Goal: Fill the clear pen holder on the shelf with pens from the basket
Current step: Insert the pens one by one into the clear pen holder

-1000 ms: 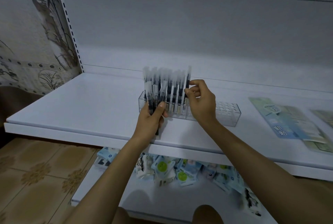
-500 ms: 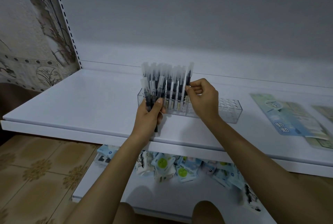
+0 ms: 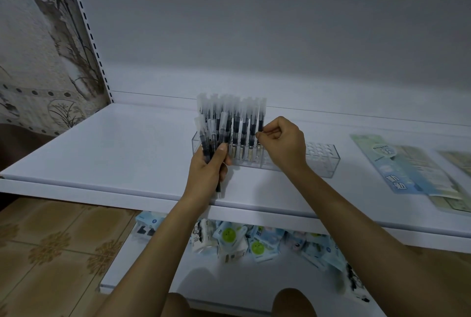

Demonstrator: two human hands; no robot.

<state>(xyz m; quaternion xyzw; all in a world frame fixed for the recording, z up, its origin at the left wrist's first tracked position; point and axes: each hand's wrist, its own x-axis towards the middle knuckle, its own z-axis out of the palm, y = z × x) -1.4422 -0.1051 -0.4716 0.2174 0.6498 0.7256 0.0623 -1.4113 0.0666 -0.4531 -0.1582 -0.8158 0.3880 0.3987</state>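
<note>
Vs 1 s ago: the end pen (image 3: pixel 261 115) leaned a bit & its top stuck up over the row. Now it stands straight, top level w/ the rest. R hand (image 3: pixel 283 144) still pinches it low down w/ thumb & finger, other fingers curled. L hand (image 3: pixel 207 167) is in abt the same spot by the holder's left end. It grips a bunch of pens (image 3: pixel 212 135) that fan upward.

The clear pen holder (image 3: pixel 325 161) sits mid shelf (image 3: pixel 114 153), well in from the front edge. Its left part is packed w/ standing pens (image 3: pixel 238 123); round holes show at its right end. Flat paper cards (image 3: pixel 397 166) lie near the shelf's right edge. Behind is a white back panel (image 3: pixel 254 36). The lower shelf (image 3: pixel 267 276) has a heap of small packets (image 3: pixel 244 242). At left: wallpaper (image 3: pixel 38 36) w/ bamboo pics & brown floor tiles (image 3: pixel 51 240).
</note>
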